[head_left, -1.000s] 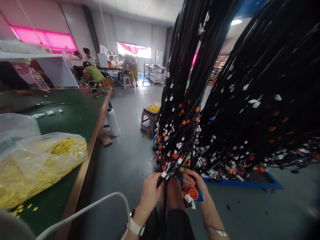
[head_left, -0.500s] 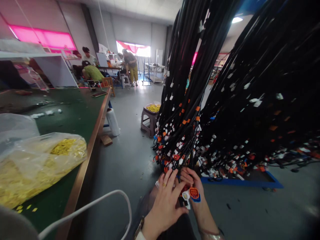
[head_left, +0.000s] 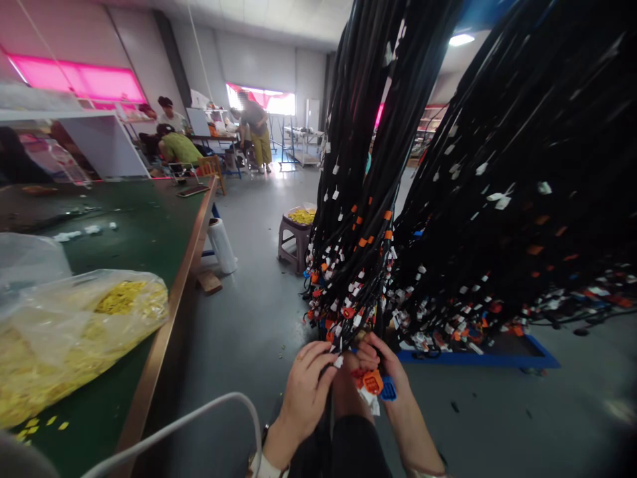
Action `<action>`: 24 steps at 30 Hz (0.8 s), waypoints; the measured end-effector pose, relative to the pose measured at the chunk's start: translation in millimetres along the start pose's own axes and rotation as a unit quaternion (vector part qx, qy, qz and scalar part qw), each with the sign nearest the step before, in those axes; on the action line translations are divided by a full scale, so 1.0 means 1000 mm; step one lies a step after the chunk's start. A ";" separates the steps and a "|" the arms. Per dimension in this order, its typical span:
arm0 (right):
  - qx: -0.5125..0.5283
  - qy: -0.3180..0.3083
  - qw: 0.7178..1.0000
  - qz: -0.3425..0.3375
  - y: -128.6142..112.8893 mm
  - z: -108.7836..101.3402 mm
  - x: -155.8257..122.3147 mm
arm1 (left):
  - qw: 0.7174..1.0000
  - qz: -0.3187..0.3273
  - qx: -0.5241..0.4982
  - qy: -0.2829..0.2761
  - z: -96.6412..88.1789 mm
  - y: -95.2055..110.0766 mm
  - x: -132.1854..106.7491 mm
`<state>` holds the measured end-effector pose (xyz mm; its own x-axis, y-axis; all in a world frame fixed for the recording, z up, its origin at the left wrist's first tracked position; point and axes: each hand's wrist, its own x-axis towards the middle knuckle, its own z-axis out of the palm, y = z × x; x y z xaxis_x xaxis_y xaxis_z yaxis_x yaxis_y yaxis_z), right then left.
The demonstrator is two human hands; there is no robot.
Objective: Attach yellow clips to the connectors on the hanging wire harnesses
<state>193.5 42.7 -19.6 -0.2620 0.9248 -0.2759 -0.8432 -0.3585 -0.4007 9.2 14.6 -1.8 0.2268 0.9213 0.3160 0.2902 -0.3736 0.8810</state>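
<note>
Thick bundles of black cables (head_left: 378, 166) hang in front of me, their lower ends tipped with white, orange and red connectors (head_left: 348, 305). My left hand (head_left: 306, 392) has its fingers curled and pinches a white-tagged cable end at the bottom of the nearest bundle. My right hand (head_left: 385, 372) is closed around a cluster of connectors, among them an orange one (head_left: 372, 382) and a blue one (head_left: 389, 390). The two hands almost touch above my knees.
A green worktable (head_left: 144, 232) runs along the left, bearing a clear bag of yellow parts (head_left: 74, 332). A white cable (head_left: 199, 415) arcs near me. A stool with yellow parts (head_left: 297, 232), a white roll (head_left: 221, 244), a blue floor frame (head_left: 497, 358) and people at the back.
My left hand, spread flat over my right hand half a second ago, has drawn back left and curled onto a cable end. The right hand has kept its connectors.
</note>
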 end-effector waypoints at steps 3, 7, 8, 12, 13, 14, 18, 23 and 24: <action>-0.131 0.051 0.990 -0.016 -0.003 0.008 -0.009 | 0.999 -0.036 -0.004 0.035 -0.001 -0.008 0.001; -0.284 0.078 0.954 -0.049 -0.011 0.015 -0.020 | 0.998 -0.051 -0.032 0.035 0.000 -0.017 0.000; -0.311 0.067 0.947 -0.046 -0.014 0.015 -0.022 | 0.997 -0.054 -0.035 0.032 0.000 -0.018 -0.001; -0.421 0.032 0.905 -0.054 -0.025 0.012 -0.024 | 0.998 -0.055 -0.005 0.022 0.001 -0.023 -0.003; -0.439 0.030 0.896 -0.055 -0.026 0.011 -0.023 | 0.999 -0.050 0.010 0.018 0.002 -0.024 -0.004; -0.450 0.032 0.891 -0.054 -0.025 0.010 -0.022 | 0.999 -0.044 0.026 0.014 0.003 -0.025 -0.004; -0.439 0.101 0.890 -0.066 -0.016 0.006 -0.014 | 0.997 -0.024 0.074 -0.001 0.009 -0.027 -0.005; -0.342 0.189 0.914 -0.110 -0.004 -0.002 -0.005 | 0.994 -0.021 0.100 -0.031 0.014 -0.021 -0.011; -0.314 0.182 0.926 -0.105 -0.003 -0.004 -0.005 | 0.994 -0.021 0.100 -0.032 0.014 -0.017 -0.012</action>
<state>199.6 38.8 -20.6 0.1490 0.9190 -0.3651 -0.3879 -0.2853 -0.8764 14.2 8.7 -25.5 0.2678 0.9303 0.2505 0.4784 -0.3541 0.8036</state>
